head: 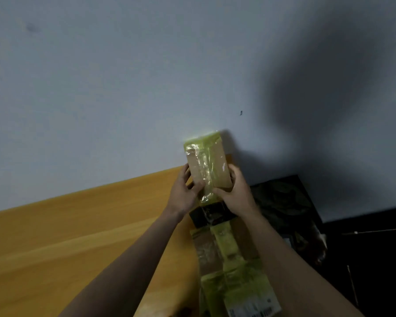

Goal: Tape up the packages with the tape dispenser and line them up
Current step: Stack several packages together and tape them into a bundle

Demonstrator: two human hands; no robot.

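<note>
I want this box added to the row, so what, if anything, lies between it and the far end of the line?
Nothing visible does. Both the left hand and right hand hold the taped box at the wall, above the far end of the row of taped packages on the wooden table.

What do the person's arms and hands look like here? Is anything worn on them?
Both forearms are bare up to the picture's edge, with no sleeves visible. The left hand and right hand wear no gloves; no watch, ring or bracelet shows.
</note>
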